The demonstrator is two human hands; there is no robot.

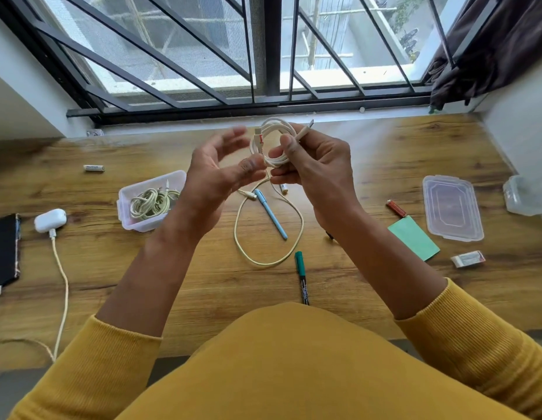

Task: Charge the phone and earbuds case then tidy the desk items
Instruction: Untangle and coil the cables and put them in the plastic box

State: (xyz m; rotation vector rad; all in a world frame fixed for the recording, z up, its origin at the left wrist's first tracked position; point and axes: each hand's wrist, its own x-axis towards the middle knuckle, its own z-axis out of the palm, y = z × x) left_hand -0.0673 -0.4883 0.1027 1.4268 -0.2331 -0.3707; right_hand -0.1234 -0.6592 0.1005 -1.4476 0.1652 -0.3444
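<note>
Two pens (271,214), three batteries (94,168), one coiled cable (272,140)

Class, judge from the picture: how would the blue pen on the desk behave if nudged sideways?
The blue pen looks round and slim, so it would probably roll. It lies inside the loose cable loop, which might stop it. It seems stiff and light.

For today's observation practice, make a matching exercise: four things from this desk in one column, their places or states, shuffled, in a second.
Things
1. white earbuds case
2. coiled white cable
3. clear plastic lid
4. light blue pen

States
A. lying inside a loose cable loop
B. plugged into a charging cable
C. held in the right hand
D. flat on the desk, far right

Pairs: 1-B, 2-C, 3-D, 4-A
</note>
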